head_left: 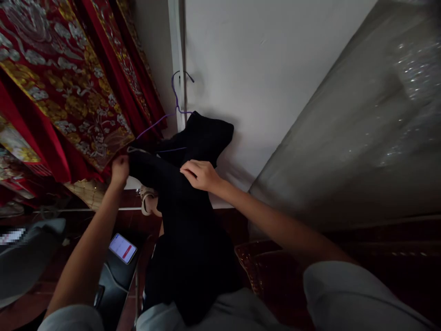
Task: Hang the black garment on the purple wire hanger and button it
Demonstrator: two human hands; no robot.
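The black garment (188,197) hung down in front of the wearer, its lower end reaching their lap, with a purple hanger (177,99) rising from its top. Left of the black garment's upper part, the left arm stretched forward, and the left hand (120,169) was curled tight on its edge, gripping the cloth beside a pale loop. From the right, the other arm reached across with the elbow slightly bent; the right hand (200,174) lay knuckles up over the garment's front, thumb and forefinger pinching the fabric. Behind the black garment stood a pale wall (275,69); to its left hung red embroidered cloth (72,92), and to its right a grey, glittering sheet (344,115). Below and left of it, a lit phone (123,248) lay on a dark surface, above reddish floor tiles (41,289).
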